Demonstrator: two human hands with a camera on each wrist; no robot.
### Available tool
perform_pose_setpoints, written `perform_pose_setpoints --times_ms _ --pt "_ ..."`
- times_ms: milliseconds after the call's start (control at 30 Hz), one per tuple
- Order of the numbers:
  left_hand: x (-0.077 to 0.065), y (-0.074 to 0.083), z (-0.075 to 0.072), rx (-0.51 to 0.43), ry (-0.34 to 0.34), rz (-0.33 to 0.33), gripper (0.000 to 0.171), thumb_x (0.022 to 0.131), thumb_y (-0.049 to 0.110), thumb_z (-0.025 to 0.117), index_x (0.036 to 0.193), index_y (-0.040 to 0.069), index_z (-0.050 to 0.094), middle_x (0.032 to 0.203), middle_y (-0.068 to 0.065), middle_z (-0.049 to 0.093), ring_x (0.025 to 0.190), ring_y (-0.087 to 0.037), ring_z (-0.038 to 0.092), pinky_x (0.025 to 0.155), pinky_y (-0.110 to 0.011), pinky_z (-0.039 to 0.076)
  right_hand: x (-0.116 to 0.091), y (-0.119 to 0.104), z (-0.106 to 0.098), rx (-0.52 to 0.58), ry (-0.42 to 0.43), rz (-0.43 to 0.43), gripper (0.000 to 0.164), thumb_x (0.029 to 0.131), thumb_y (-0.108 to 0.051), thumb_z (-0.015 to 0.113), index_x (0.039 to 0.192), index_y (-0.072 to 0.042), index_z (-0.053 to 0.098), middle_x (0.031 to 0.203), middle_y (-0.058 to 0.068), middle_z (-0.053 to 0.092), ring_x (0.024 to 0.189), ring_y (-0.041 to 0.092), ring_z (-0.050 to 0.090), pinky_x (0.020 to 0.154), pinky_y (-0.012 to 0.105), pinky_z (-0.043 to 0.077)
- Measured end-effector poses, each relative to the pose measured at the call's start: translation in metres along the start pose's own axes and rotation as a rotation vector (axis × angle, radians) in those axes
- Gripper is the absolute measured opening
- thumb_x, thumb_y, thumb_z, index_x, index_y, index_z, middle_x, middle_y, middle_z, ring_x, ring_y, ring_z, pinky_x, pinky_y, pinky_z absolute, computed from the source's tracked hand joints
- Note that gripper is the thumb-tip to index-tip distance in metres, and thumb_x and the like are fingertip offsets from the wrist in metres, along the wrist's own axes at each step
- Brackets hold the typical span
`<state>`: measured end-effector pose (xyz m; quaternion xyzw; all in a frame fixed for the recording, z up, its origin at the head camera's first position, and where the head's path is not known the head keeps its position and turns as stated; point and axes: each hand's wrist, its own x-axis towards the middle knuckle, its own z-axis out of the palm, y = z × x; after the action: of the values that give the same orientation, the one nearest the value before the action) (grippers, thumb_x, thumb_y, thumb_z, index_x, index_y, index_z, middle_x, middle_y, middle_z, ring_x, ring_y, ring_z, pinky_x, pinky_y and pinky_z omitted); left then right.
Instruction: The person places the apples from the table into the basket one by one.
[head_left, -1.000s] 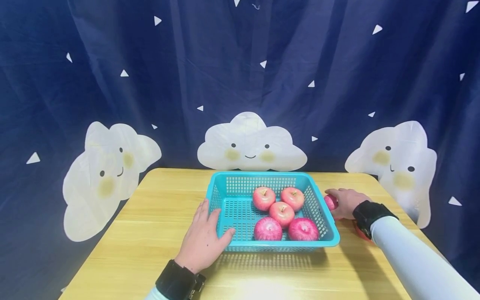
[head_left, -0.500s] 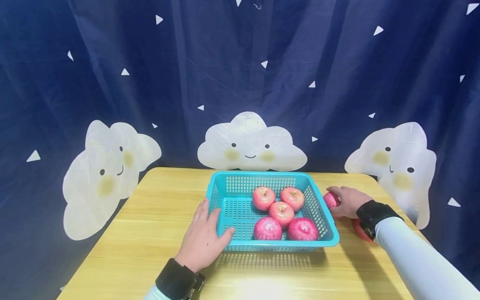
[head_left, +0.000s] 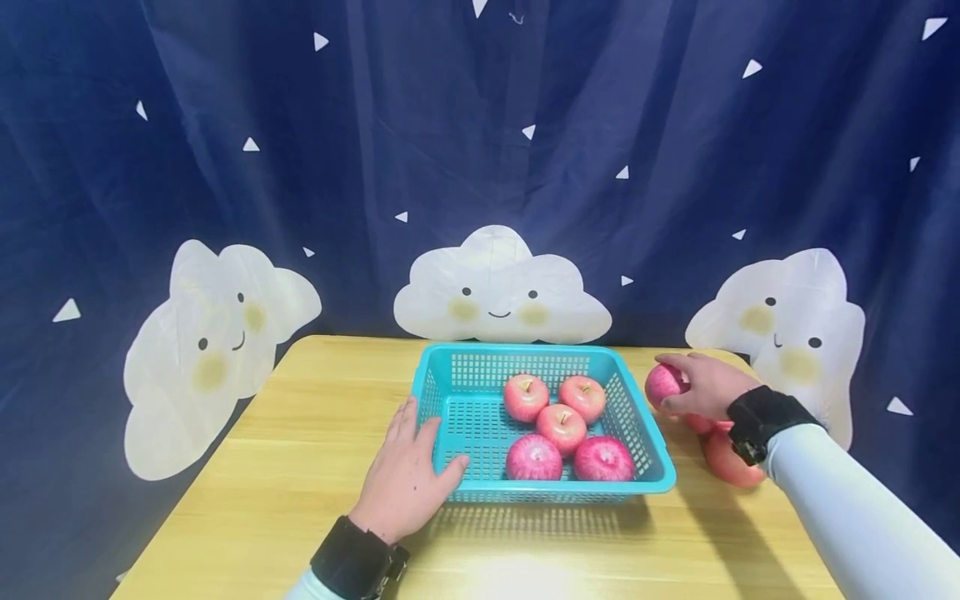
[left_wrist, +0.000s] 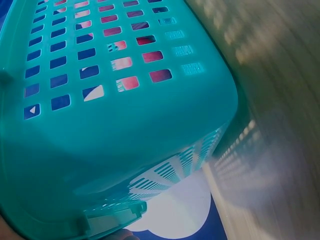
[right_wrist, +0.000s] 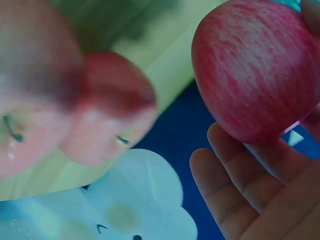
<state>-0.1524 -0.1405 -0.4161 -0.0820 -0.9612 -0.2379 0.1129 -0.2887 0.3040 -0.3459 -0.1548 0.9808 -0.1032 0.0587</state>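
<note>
The basket (head_left: 551, 487) is coloured turquoise, the held apple (right_wrist: 255, 75) streaked crimson, the navy curtain (head_left: 435, 92) printed with white clouds (head_left: 501, 271).

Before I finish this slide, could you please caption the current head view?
Left hand at the basket, right hand holding an apple beside it, five apples inside.

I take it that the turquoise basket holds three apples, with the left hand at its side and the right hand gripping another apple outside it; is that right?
Not quite: the turquoise basket holds five apples, not three, as the head view shows. The left hand is at its side, and the right hand grips another apple outside it.
</note>
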Motion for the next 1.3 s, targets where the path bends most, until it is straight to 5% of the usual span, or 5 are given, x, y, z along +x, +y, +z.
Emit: perform_pose_setpoints --times_ms 200,533,800,1067,1300 --pt "0.000 -0.001 0.001 0.003 -0.009 -0.007 0.072 0.093 0.053 0.064 0.140 -0.001 0.055 0.160 -0.028 0.026 0.149 -0.042 0.021 0.114 -0.056 0.032 -0.004 -0.011 -0.016 0.025 0.034 -0.010 0.082 0.080 -0.047 0.081 0.146 -0.011 0.050 0.108 0.012 0.061 0.090 0.028 0.060 0.075 0.046 0.054" --pt "0.001 -0.002 0.002 0.014 0.000 -0.003 0.073 0.093 0.054 0.063 0.140 -0.001 0.055 0.160 -0.028 0.026 0.149 -0.043 0.022 0.114 -0.056 0.032 -0.003 -0.039 -0.031 0.013 0.055 -0.053 0.084 0.080 -0.048 0.081 0.147 -0.011 0.048 0.114 0.014 0.062 0.097 0.031 0.061 0.076 0.047 0.055" --pt "0.001 -0.001 0.001 0.011 -0.005 -0.010 0.073 0.093 0.054 0.063 0.140 -0.001 0.055 0.160 -0.028 0.025 0.149 -0.042 0.022 0.113 -0.057 0.032 0.000 -0.075 -0.029 0.006 0.046 -0.114 0.082 0.079 -0.049 0.082 0.146 -0.014 0.051 0.114 0.010 0.062 0.094 0.025 0.061 0.072 0.041 0.055" --pt "0.000 0.000 0.001 0.008 -0.003 -0.013 0.073 0.093 0.054 0.063 0.140 -0.001 0.055 0.160 -0.028 0.026 0.149 -0.042 0.022 0.113 -0.056 0.032 0.010 -0.119 -0.021 -0.064 0.081 -0.265 0.075 0.081 -0.046 0.081 0.144 -0.017 0.054 0.114 0.006 0.063 0.097 0.022 0.062 0.079 0.042 0.054" --pt "0.000 0.000 0.000 0.012 -0.005 -0.011 0.073 0.093 0.054 0.062 0.140 -0.001 0.055 0.160 -0.028 0.026 0.149 -0.042 0.022 0.114 -0.056 0.032 0.022 -0.155 -0.007 -0.068 0.016 -0.298 0.077 0.080 -0.047 0.080 0.147 -0.022 0.052 0.125 0.004 0.061 0.104 0.020 0.062 0.087 0.043 0.055"
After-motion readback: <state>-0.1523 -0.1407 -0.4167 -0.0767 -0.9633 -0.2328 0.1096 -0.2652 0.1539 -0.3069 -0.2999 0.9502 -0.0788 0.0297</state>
